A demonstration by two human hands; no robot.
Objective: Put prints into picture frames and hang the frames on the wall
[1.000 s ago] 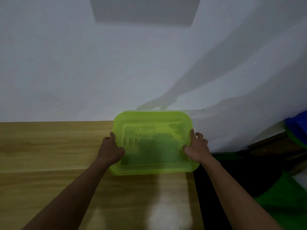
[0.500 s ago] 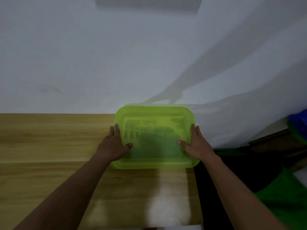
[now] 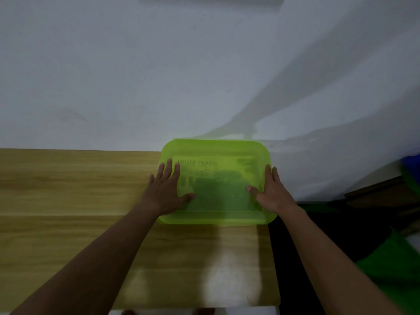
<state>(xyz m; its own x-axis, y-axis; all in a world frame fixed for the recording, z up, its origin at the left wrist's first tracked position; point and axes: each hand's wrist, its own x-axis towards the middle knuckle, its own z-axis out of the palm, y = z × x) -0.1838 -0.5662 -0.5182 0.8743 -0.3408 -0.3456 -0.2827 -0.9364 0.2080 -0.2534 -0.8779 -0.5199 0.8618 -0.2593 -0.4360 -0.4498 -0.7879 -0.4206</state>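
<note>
A person's left hand (image 3: pixel 167 192) and right hand (image 3: pixel 271 192) lie flat on a translucent lime-green plastic box (image 3: pixel 216 147), one at each short side. The fingers are straight and the thumbs spread inward across the top; neither hand curls round anything. The box sits between the two palms, with its far edge beyond the fingertips and its near edge level with the wrists. Through the plastic, between the thumbs, a print (image 3: pixel 218 178) shows with the words "HILUX TRAVO" along its far edge. The box rests on a light wooden table (image 3: pixel 68 189), which runs out past the left hand and back under both forearms. Beyond the fingertips, a white wall (image 3: pixel 136 76) carries the arms' shadows. Outside the right hand, the table ends at a dark gap, with green fabric (image 3: pixel 386 280) lower down.
</note>
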